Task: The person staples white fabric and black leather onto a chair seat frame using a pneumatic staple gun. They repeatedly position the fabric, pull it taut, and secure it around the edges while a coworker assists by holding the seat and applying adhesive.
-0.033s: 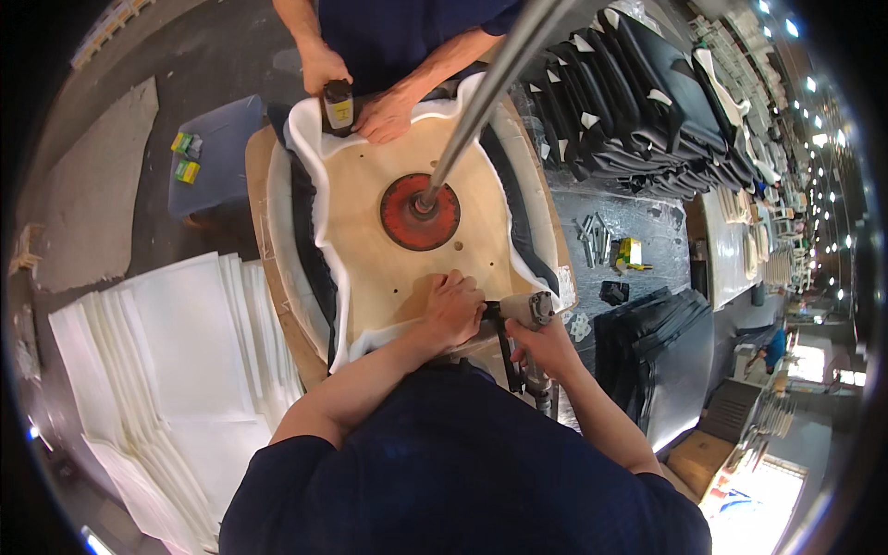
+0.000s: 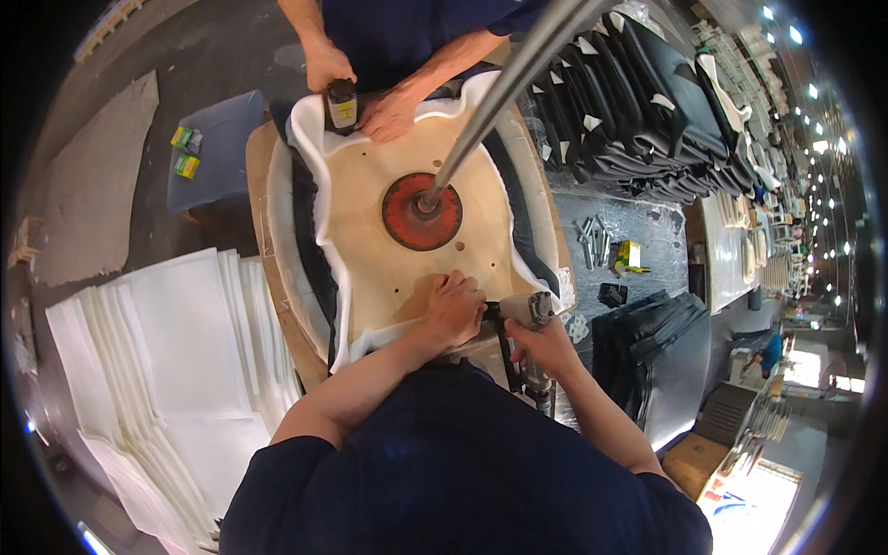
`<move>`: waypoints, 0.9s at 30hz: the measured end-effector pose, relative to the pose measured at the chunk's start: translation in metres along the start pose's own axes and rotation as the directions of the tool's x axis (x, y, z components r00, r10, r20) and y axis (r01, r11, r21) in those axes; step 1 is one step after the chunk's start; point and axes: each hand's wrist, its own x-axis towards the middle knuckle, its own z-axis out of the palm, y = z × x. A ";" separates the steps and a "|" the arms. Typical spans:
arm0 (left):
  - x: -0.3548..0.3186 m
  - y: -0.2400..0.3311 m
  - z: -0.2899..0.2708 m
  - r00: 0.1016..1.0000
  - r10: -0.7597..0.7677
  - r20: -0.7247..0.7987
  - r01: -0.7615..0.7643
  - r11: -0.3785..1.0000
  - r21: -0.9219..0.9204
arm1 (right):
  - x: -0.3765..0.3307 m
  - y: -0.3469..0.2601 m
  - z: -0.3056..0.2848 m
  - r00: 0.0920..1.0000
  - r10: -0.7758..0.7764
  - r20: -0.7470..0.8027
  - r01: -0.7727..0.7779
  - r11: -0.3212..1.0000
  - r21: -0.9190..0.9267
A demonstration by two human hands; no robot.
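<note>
Wooden seat board [image 2: 388,231] unmoved; left hand [image 2: 453,310] stays pressed flat; right hand [image 2: 541,342] still clamps staple gun [image 2: 527,308].

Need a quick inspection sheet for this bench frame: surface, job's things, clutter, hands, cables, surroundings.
Surface: round workbench, mostly covered.
Job's things: pale wooden seat panel edged with white foam; red disc at centre under a metal pole.
Clutter: loose metal parts, small yellow box.
Hands: left hand pressed on the panel's near edge; right hand grips a staple gun. A co-worker's hands opposite hold a second tool.
Cables: black hose below the staple gun.
Surroundings: white sheets on the left, black covers stacked on the right.
</note>
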 end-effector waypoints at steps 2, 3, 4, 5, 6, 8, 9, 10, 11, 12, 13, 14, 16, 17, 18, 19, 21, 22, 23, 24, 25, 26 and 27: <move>0.000 -0.002 0.004 0.999 -0.008 -0.039 0.006 0.999 -0.035 | 0.005 -0.007 0.002 0.999 0.033 -0.010 -0.033 0.997 -0.065; 0.001 -0.003 0.006 0.999 -0.006 -0.047 0.004 0.999 -0.044 | 0.007 -0.008 0.003 0.999 0.045 -0.025 -0.048 0.993 -0.108; 0.004 -0.006 0.006 0.998 0.001 -0.058 -0.004 0.999 -0.046 | 0.011 -0.011 0.005 0.998 0.050 -0.042 -0.056 0.988 -0.147; 0.006 -0.008 0.007 0.998 0.008 -0.069 -0.011 0.999 -0.048 | 0.015 -0.013 0.006 0.998 0.045 -0.046 -0.052 0.985 -0.164; 0.008 -0.010 0.008 0.996 0.010 -0.088 -0.015 0.998 -0.055 | 0.017 -0.015 0.006 0.998 0.041 -0.050 -0.049 0.982 -0.180; 0.007 -0.011 0.012 0.993 0.008 -0.117 -0.016 0.998 -0.067 | 0.019 -0.019 0.008 0.998 0.036 -0.054 -0.046 0.978 -0.203; 0.008 -0.012 0.014 0.993 0.008 -0.121 -0.017 0.997 -0.069 | 0.019 -0.021 0.008 0.998 0.032 -0.056 -0.043 0.976 -0.212; 0.008 -0.013 0.014 0.992 0.010 -0.125 -0.018 0.998 -0.068 | 0.019 -0.023 0.009 0.998 0.027 -0.057 -0.039 0.975 -0.218; 0.008 -0.013 0.016 0.992 0.011 -0.128 -0.020 0.998 -0.068 | 0.020 -0.025 0.010 0.998 0.033 -0.059 -0.046 0.972 -0.231; 0.008 -0.012 0.018 0.990 0.007 -0.142 -0.016 0.998 -0.063 | 0.020 -0.026 0.010 0.997 0.040 -0.061 -0.054 0.968 -0.245; 0.009 -0.011 0.019 0.987 0.007 -0.158 -0.016 0.998 -0.055 | 0.020 -0.027 0.010 0.997 0.041 -0.065 -0.056 0.965 -0.257; 0.010 -0.010 0.021 0.985 0.008 -0.174 -0.016 0.999 -0.048 | 0.021 -0.027 0.010 0.998 0.030 -0.062 -0.046 0.957 -0.287; 0.009 -0.011 0.021 0.982 0.025 -0.190 -0.031 0.999 -0.028 | 0.023 -0.025 0.009 0.998 0.008 -0.057 -0.028 0.939 -0.343; 0.009 -0.010 0.021 0.980 0.035 -0.195 -0.039 0.999 -0.018 | 0.024 -0.023 0.008 0.997 0.008 -0.080 -0.037 0.929 -0.369; 0.010 -0.008 0.021 0.984 0.030 -0.178 -0.035 0.999 -0.028 | 0.024 -0.021 0.007 0.995 0.007 -0.103 -0.047 0.917 -0.396; 0.009 -0.009 0.019 0.987 0.021 -0.159 -0.026 0.999 -0.026 | 0.024 -0.023 0.011 0.993 0.001 -0.116 -0.050 0.908 -0.416; 0.004 -0.012 0.014 0.990 0.009 -0.142 -0.010 1.000 -0.002 | 0.022 -0.028 0.013 0.994 -0.013 -0.112 -0.035 0.909 -0.415; -0.002 -0.013 0.008 0.991 0.007 -0.133 -0.003 1.000 0.025 | 0.019 -0.028 0.017 0.994 -0.014 -0.109 -0.032 0.913 -0.407; -0.007 -0.013 0.000 0.993 0.014 -0.119 -0.008 0.999 0.051 | 0.019 -0.025 0.017 0.993 -0.025 -0.112 -0.018 0.931 -0.365; -0.022 -0.015 -0.011 0.996 -0.002 -0.091 0.013 0.993 0.116 | 0.019 -0.023 0.016 0.993 -0.035 -0.114 -0.004 0.946 -0.323; -0.045 -0.017 -0.031 0.998 -0.019 -0.059 0.029 0.982 0.186 | 0.019 -0.019 0.014 0.992 -0.043 -0.117 0.009 0.962 -0.274; -0.063 -0.020 -0.050 0.999 -0.035 -0.034 0.042 0.965 0.258 | 0.021 -0.017 0.012 0.994 -0.029 -0.110 -0.002 0.962 -0.273; -0.077 -0.023 -0.064 0.998 -0.058 0.019 0.051 0.958 0.283 | 0.022 -0.016 0.009 0.995 -0.015 -0.098 -0.012 0.961 -0.277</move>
